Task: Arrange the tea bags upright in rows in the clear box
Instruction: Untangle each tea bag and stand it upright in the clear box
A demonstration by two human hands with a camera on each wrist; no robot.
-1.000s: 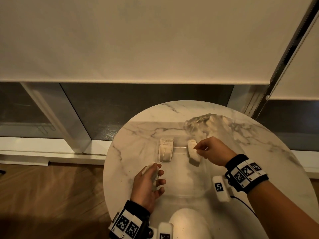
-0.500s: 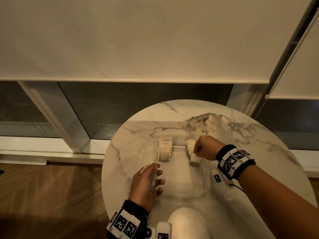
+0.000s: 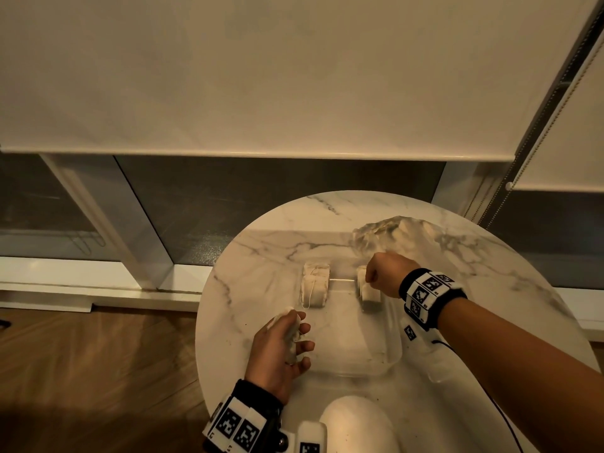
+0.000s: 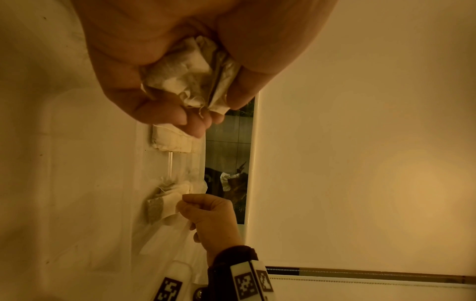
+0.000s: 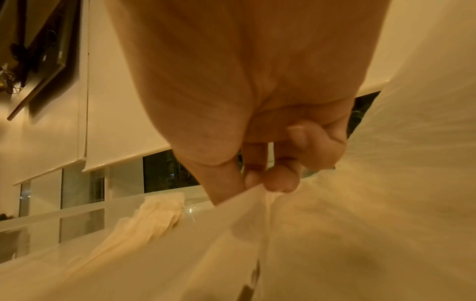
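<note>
Fingers of the right hand [image 3: 387, 273] pinch the top edge of a white paper tea bag [image 3: 368, 291] standing at the far right end of the clear rectangular plastic box [image 3: 390, 351]. At the box's far left end, a small group of white tea bags [image 3: 314, 286] stands upright, string trailing down the front. The left hand [image 3: 277, 348], beside the box's left wall, is curled around a crumpled bunch of spare tea bags [image 4: 190, 73]. All of it sits on a round white marble table [image 3: 261, 263], with a crinkled clear plastic bag [image 3: 392, 233] just beyond the right hand.
</note>
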